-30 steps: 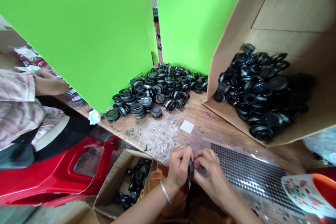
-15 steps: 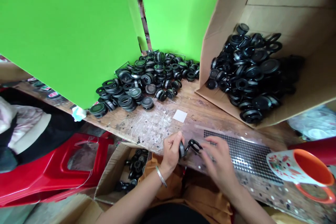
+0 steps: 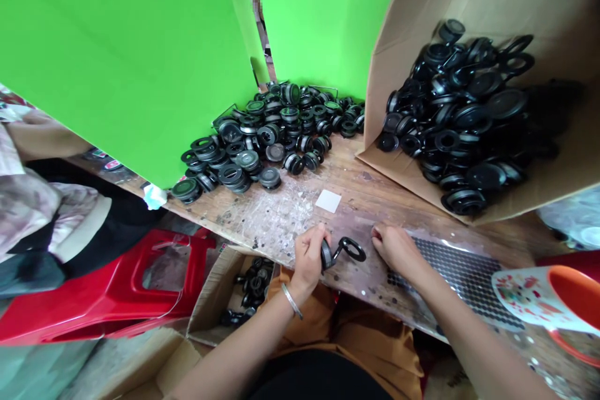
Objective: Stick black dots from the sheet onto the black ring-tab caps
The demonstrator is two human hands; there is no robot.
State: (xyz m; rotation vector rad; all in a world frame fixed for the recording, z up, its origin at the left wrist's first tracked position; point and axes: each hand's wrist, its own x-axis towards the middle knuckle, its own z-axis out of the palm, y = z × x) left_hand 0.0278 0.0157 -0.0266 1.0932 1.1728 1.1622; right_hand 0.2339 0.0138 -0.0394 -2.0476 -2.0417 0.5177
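My left hand (image 3: 310,252) is closed round a small black round part (image 3: 327,254) whose hinged ring lid (image 3: 352,249) hangs open to the right. It sits at the near edge of the wooden table (image 3: 356,200). My right hand (image 3: 396,247) rests fingers-down on the left end of a perforated dotted sheet (image 3: 462,272), fingertips pressed together on the sheet. What they pinch, if anything, is hidden. A heap of finished black parts (image 3: 267,140) lies beyond my hands against the green screens (image 3: 140,44).
A tipped cardboard box (image 3: 515,6) at the right holds several black parts (image 3: 469,119). A lower carton (image 3: 215,290) with more parts stands under the table edge. A white square (image 3: 329,201), an orange-rimmed mug (image 3: 548,306), a red stool (image 3: 117,287) and another person's sleeve (image 3: 28,200) are around.
My hands have parted: the right hand left the black part and moved right onto the dotted sheet. The part's ring lid now hangs open. The left hand still grips the part.
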